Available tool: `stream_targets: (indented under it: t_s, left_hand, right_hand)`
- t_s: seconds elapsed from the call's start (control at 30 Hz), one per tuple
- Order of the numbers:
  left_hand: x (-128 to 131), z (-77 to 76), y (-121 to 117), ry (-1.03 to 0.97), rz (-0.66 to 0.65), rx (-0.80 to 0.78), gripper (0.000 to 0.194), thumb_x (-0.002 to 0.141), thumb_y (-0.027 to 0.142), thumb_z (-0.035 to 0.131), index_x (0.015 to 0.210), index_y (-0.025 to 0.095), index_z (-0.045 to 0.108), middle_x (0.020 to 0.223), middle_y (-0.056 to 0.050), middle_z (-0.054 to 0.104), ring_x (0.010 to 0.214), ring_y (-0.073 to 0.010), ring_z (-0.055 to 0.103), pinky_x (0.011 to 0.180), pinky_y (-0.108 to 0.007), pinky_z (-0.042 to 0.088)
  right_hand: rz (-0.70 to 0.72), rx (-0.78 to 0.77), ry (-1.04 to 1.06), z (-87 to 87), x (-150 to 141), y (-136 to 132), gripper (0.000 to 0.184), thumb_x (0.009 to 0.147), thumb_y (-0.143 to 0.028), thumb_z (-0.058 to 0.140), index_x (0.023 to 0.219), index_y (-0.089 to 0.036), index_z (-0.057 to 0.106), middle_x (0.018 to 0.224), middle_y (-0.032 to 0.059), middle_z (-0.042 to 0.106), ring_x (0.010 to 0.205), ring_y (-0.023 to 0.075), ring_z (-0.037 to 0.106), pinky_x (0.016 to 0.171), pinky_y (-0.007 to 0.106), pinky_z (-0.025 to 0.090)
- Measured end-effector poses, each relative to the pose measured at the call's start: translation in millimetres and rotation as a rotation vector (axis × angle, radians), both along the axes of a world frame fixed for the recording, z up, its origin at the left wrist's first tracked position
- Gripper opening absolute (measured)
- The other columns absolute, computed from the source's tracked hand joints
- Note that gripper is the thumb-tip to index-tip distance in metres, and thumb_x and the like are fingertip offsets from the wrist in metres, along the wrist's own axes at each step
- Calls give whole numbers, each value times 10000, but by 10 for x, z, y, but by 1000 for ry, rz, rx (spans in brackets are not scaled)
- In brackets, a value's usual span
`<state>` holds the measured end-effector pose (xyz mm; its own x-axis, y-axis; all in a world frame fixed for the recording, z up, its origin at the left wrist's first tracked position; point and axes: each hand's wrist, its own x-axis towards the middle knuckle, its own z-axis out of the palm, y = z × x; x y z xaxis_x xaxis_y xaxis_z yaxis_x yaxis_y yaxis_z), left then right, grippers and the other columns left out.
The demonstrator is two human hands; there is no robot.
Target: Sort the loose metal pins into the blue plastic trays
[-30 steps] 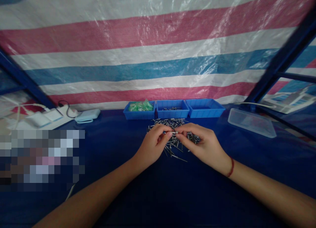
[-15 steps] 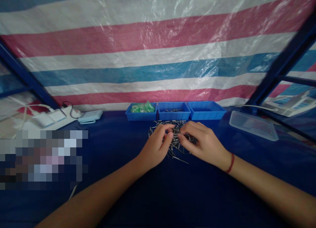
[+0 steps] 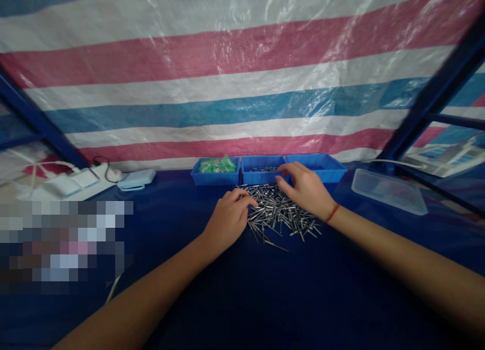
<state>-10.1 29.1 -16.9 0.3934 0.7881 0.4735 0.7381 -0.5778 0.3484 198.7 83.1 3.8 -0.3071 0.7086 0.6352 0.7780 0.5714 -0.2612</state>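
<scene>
A loose pile of metal blind rivets [image 3: 280, 208] is spread over the dark blue tabletop. My left hand [image 3: 229, 218] is at the pile's left edge, fingers loosely bent, thumb and forefinger apart; I see nothing held in it. Above the far right of the pile, my right hand [image 3: 306, 188] reaches to the front rim of the middle blue bin [image 3: 261, 178]. Its thumb and forefinger are parted, with nothing visible between them. Some rivets lie inside that bin. Part of the pile is hidden under my right hand.
A left blue bin [image 3: 215, 179] holds green plastic bags; a right blue bin [image 3: 329, 174] adjoins the middle one. A clear plastic lid [image 3: 388, 192] lies to the right. Further left are a light blue case [image 3: 136, 180] and a power strip [image 3: 91, 186] with cables.
My hands were close together over the pile and have parted. The right one has moved up and away to the middle bin, the left one slightly left, uncovering more rivets.
</scene>
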Motion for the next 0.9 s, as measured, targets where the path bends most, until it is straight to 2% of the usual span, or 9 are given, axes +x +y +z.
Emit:
stream_targets:
  t_s: [0.13,0.37,0.5,0.73,0.9]
  left_hand:
    - [-42,-5,108,96,67,25,209,881,163,477,987,223,647,1007,-40,600,930,-201,547,831,-384,447]
    - [-12,14,230,193,126,-7,161,849,311,576,966,265,678,984,-21,618,908,-205,551,794,-356,415]
    - [25,4,245,230,134,6,143,843,315,587,946,271,676,967,-14,627,893,-204,558,740,-331,395]
    - [63,23,224,284,126,43,143,890,278,513,920,236,647,956,-14,630,880,-195,567,707,-309,369]
    - [67,94,143,218,50,90,139,912,260,466,920,214,596,946,-4,636,883,-186,564,740,-322,356]
  right_hand:
    - [40,-58,49,-78,72,-254,206,833,-257,482,971,-156,598,838,68,627,676,170,565,630,312,448]
    - [105,-81,82,-111,11,-322,174,831,-223,489,954,-155,592,872,60,620,677,154,557,650,304,449]
    - [142,-87,77,-134,5,-368,180,837,-225,487,964,-154,593,843,56,604,685,153,558,632,296,449]
    - [178,-125,89,-160,-4,-409,180,832,-212,491,969,-152,590,872,54,610,700,148,571,653,301,467]
    - [231,-128,84,-153,3,-436,180,848,-227,501,980,-152,596,922,68,621,812,174,587,737,327,485]
